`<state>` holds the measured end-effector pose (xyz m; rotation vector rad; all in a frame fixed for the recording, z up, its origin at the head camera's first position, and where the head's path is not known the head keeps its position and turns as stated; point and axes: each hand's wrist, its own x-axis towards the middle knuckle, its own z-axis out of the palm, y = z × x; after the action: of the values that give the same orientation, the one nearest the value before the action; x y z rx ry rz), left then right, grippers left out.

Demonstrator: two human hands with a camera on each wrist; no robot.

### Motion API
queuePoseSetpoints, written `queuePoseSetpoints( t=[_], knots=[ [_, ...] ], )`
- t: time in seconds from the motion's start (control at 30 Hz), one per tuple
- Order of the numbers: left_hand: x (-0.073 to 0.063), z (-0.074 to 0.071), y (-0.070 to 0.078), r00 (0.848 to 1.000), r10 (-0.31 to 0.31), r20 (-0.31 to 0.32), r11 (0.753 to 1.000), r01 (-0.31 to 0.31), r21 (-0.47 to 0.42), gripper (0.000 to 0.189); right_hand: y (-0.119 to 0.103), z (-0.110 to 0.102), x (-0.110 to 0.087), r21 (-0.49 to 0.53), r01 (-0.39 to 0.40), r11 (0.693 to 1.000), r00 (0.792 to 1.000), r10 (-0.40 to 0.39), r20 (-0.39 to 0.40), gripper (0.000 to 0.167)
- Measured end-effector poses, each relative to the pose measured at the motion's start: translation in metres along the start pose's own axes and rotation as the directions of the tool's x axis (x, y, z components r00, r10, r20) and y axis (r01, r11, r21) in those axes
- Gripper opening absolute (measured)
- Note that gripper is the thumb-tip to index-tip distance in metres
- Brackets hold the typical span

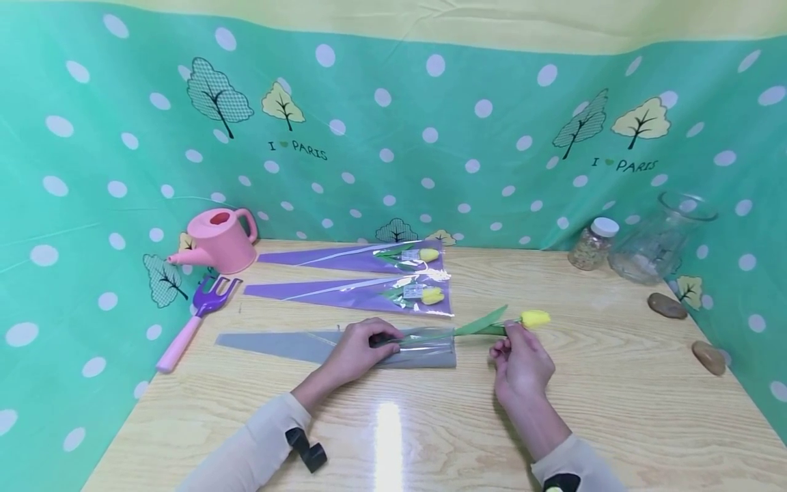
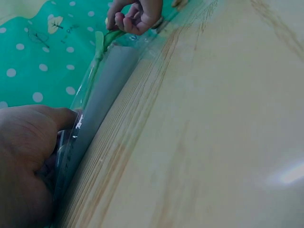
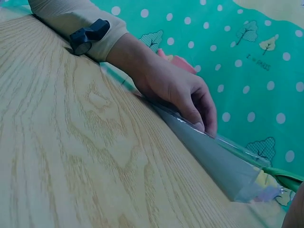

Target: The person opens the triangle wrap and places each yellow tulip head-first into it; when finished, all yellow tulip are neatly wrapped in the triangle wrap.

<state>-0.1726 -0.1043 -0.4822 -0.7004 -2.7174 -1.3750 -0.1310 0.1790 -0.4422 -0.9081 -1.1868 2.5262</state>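
A grey flower sleeve with a clear front lies flat near the middle of the table, its wide end to the right. My left hand pinches the sleeve's film between thumb and fingers; the thumb shows in the left wrist view. My right hand pinches a yellow artificial tulip just below its bloom. The tulip's stem runs left into the wide end of the sleeve, while the bloom and green leaves stay outside. In the right wrist view, my left hand covers part of the sleeve.
Behind lie two purple sleeves, each holding a yellow tulip. At left are a pink watering can and a purple-and-pink hand fork. At right stand a lidded jar and a glass vase, with two stones near the edge.
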Motion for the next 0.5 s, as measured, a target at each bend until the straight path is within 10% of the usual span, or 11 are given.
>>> queuePoseSetpoints(
  t=[0.5],
  knots=[
    [0.000,0.001,-0.002,0.998,-0.003,-0.068,0.999,0.001,-0.035,0.016,0.019,0.004,-0.010,-0.079,-0.028,0.996,0.999,0.029,0.018,0.010]
  ],
)
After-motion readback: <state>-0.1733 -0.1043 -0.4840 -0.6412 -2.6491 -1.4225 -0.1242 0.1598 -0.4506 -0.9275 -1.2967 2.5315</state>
